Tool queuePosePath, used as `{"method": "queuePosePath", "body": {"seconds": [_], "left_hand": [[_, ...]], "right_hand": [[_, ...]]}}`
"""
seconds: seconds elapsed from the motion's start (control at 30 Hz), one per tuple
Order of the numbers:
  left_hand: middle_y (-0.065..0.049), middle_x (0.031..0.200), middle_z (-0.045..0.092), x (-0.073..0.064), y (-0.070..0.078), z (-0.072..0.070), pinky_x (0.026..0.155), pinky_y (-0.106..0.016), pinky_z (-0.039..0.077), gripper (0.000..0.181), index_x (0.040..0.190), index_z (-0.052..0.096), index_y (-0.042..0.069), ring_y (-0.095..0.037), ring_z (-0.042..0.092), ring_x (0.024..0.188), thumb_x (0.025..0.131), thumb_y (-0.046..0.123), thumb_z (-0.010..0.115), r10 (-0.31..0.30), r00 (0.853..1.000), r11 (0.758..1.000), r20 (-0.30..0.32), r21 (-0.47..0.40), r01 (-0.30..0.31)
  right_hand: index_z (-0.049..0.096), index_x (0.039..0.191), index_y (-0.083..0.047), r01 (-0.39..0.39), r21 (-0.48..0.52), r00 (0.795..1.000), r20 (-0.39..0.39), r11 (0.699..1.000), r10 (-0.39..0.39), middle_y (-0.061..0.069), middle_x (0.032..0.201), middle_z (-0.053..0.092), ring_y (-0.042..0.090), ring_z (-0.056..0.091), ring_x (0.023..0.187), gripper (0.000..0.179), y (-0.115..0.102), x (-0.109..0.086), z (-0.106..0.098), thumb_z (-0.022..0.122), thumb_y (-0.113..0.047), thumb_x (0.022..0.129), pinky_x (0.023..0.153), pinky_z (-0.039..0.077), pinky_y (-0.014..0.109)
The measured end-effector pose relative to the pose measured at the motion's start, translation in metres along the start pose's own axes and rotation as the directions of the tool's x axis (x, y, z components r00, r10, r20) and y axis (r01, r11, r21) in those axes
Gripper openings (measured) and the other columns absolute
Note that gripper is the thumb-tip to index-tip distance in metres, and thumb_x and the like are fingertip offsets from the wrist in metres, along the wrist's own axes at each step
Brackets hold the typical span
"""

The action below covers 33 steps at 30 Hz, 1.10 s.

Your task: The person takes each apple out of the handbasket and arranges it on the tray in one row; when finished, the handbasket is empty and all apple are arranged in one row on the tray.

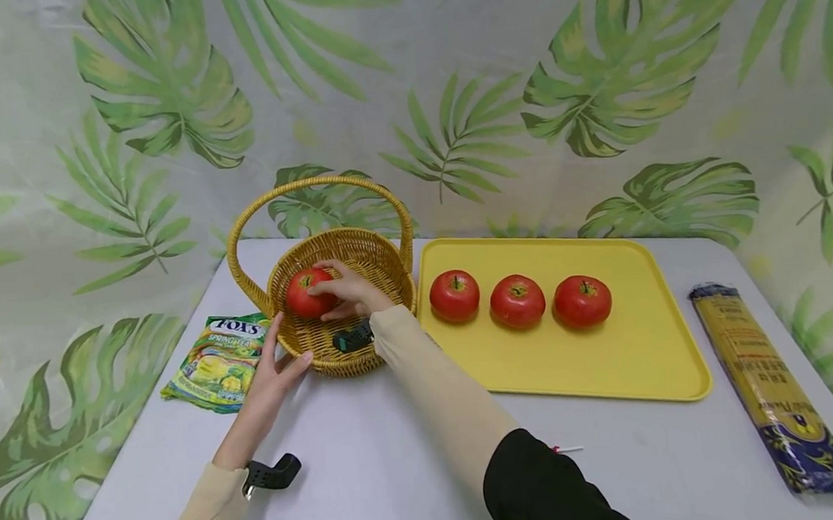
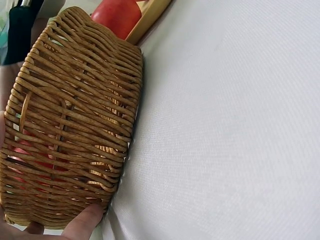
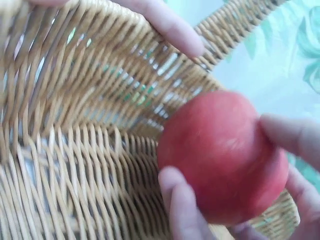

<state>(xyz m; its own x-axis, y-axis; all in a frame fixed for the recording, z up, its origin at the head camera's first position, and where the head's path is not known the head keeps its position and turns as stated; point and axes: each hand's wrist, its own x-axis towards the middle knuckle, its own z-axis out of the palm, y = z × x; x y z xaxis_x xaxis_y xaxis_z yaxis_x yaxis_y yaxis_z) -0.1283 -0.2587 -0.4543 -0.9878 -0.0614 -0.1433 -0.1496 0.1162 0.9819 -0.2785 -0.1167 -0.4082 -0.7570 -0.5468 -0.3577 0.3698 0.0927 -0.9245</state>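
A red apple (image 1: 302,296) is held by my right hand (image 1: 354,290) inside the wicker basket (image 1: 347,366), at its left side. In the right wrist view, thumb and fingers lie around the apple (image 3: 220,155), against the woven wall. My left hand (image 1: 269,380) holds the basket's near left rim. In the left wrist view its thumb presses the outside weave (image 2: 75,110), while the other fingers are mostly hidden behind the basket. The yellow tray (image 1: 538,372) to the right bears a row of three red apples (image 1: 517,301).
A green candy bag (image 1: 218,363) lies left of the basket, close to my left hand. A long noodle packet (image 1: 783,397) lies at the table's right side. A small lollipop (image 1: 567,449) shows beside my right sleeve. The basket's tall handle (image 1: 315,183) arches overhead.
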Motion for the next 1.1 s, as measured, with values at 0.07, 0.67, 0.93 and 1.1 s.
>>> {"method": "queuePosePath", "body": {"seconds": [0.07, 0.67, 0.93, 1.1], "left_hand": [[0.0, 0.157, -0.015, 0.0, 0.0, 0.0, 0.11, -0.055, 0.02, 0.081, 0.153, -0.002, 0.037, -0.045, 0.009, 0.14, 0.098, 0.018, 0.055, -0.001, 1.0, 1.0, -0.001, 0.0, 0.001], [-0.002, 0.157, -0.017, -0.001, -0.001, 0.001, 0.11, -0.054, 0.019, 0.083, 0.153, -0.001, 0.038, -0.046, 0.009, 0.139, 0.098, 0.016, 0.056, 0.012, 1.0, 1.0, -0.007, -0.005, -0.012], [-0.003, 0.157, -0.017, 0.0, -0.002, 0.001, 0.11, -0.053, 0.019, 0.083, 0.154, -0.002, 0.034, -0.046, 0.01, 0.139, 0.097, 0.014, 0.056, 0.03, 1.0, 0.999, -0.002, -0.012, -0.03], [-0.004, 0.157, -0.017, 0.0, -0.003, 0.001, 0.11, -0.054, 0.019, 0.084, 0.154, -0.002, 0.032, -0.047, 0.01, 0.139, 0.097, 0.014, 0.057, 0.043, 0.999, 0.999, 0.003, -0.027, -0.043]], "right_hand": [[0.043, 0.14, -0.02, 0.018, -0.014, 0.999, 0.028, 1.0, -0.018, 0.018, 0.135, 0.04, 0.044, 0.063, 0.093, 0.056, -0.003, -0.003, -0.007, 0.067, -0.012, 0.089, 0.087, 0.047, 0.053], [0.043, 0.14, -0.022, 0.19, -0.204, 0.949, 0.287, 0.961, -0.126, 0.015, 0.131, 0.042, 0.043, 0.064, 0.086, 0.051, -0.031, -0.065, -0.072, 0.061, -0.014, 0.093, 0.077, 0.055, 0.046], [0.042, 0.14, -0.023, 0.214, -0.257, 0.947, 0.292, 0.943, -0.136, 0.015, 0.132, 0.04, 0.041, 0.064, 0.086, 0.052, -0.03, -0.102, -0.107, 0.061, -0.015, 0.092, 0.084, 0.048, 0.058], [0.042, 0.141, -0.024, 0.215, -0.309, 0.956, 0.259, 0.927, -0.136, 0.014, 0.132, 0.04, 0.038, 0.065, 0.084, 0.053, -0.023, -0.121, -0.133, 0.061, -0.017, 0.092, 0.078, 0.054, 0.048]]}}
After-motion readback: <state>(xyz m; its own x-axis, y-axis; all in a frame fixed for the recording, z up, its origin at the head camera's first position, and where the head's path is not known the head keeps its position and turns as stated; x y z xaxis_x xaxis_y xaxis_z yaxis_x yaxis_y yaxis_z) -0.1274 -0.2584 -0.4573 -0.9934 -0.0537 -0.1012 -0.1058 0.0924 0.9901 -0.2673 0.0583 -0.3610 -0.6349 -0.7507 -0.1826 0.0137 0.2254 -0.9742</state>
